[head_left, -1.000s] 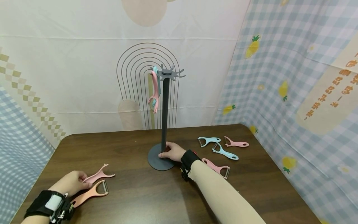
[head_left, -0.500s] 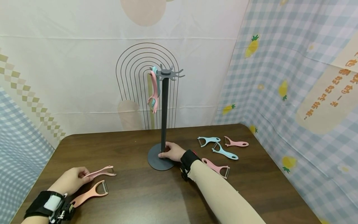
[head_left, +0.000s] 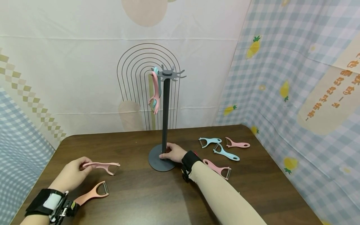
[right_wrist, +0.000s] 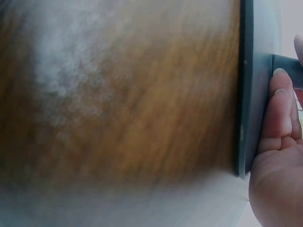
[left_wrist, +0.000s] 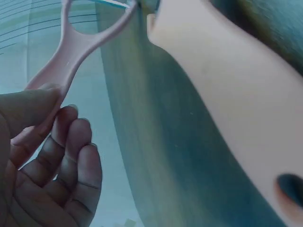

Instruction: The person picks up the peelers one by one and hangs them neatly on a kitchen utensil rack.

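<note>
My left hand (head_left: 73,173) pinches a pink peeler (head_left: 102,165) by its handle, raised a little over the table's left side. In the left wrist view, thumb and forefinger hold that peeler, blade end up. An orange peeler (head_left: 91,194) lies just below the hand, partly hidden by the wrist camera. My right hand (head_left: 175,152) grips the foot of the grey stand's post (head_left: 165,115), resting at its round base (head_left: 157,159). A pink peeler (head_left: 155,90) and a light blue one (head_left: 160,86) hang from the hooks on the rack's left side.
Right of the stand lie two light blue peelers (head_left: 226,153) and a pink peeler (head_left: 239,144). Another pink peeler (head_left: 215,167) is beside my right wrist. Cloth (head_left: 84,78) hangs behind the brown table (head_left: 129,200) and along both sides.
My left hand has lifted the pink peeler from beside the orange one, moving it up and away and turning it to lie nearly level. The right hand and the stand stay put.
</note>
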The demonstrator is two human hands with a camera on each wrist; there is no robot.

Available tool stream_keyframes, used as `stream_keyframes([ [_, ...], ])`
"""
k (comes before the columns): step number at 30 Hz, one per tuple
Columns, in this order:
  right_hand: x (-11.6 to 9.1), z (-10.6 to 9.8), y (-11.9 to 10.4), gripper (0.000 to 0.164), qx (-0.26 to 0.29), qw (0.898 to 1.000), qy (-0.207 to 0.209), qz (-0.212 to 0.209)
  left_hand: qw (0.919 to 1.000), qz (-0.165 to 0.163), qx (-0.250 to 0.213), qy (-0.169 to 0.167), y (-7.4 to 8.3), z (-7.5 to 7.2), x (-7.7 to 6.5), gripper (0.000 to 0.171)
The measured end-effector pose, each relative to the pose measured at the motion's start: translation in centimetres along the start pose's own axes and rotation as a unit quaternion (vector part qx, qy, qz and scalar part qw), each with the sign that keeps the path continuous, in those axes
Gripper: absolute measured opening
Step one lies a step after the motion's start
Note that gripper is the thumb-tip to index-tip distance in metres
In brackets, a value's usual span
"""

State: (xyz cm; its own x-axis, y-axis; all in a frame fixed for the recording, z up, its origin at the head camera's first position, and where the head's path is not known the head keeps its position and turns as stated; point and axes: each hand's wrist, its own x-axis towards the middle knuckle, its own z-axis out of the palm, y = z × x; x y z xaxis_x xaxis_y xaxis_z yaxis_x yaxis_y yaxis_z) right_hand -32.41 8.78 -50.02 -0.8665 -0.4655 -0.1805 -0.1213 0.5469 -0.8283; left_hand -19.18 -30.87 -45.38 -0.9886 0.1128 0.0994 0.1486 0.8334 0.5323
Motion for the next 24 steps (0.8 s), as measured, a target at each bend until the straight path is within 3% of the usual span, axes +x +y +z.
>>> stream_keyframes([
  [11, -0.7, 0.0, -0.8, 0.024, -0.007, 1.0, 0.0, 0.004, 0.9965, 0.051, -0.047, 0.046, 3.2, -0.6, 1.0, 0.021],
  [19, -0.7, 0.1, -0.7, 0.024, -0.013, 1.0, 0.003, 0.006, 0.9885, 0.093, -0.085, 0.083, 7.5, -1.6, 2.4, 0.019],
  [24, -0.7, 0.0, -0.8, 0.024, -0.011, 1.0, 0.003, 0.008, 0.9792, 0.129, -0.113, 0.108, 11.0, -2.9, 3.6, 0.015],
])
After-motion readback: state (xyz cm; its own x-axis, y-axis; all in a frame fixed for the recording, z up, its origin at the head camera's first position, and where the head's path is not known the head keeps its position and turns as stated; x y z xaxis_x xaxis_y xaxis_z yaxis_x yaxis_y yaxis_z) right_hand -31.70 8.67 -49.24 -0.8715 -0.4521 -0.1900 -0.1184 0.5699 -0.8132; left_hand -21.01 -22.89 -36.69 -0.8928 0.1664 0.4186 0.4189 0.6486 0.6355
